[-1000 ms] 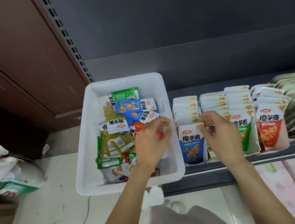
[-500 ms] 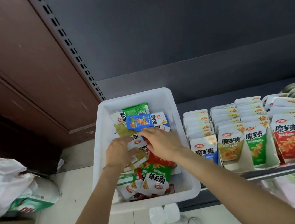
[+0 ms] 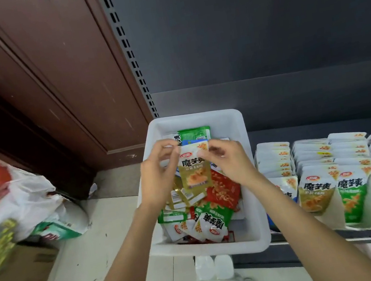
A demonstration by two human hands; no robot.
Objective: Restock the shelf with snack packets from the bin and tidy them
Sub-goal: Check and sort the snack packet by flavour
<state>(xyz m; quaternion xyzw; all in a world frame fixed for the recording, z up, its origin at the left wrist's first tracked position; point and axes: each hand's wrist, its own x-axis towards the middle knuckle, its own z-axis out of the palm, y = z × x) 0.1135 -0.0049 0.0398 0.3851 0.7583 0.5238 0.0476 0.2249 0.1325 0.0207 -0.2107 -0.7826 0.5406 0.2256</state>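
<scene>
Pinching gold packet (image 3: 194, 171), both hands raised.

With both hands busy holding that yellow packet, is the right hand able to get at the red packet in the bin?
Probably not yet: the right hand pinches the yellow packet with the left hand. The red packet lies uncovered just below it, so once freed, likely yes.

Both forearms are showing bare to the frame's lower edge, no sleeves, watch or rings. Left grip (image 3: 158, 177) and right grip (image 3: 230, 161) are showing ungloved.
</scene>
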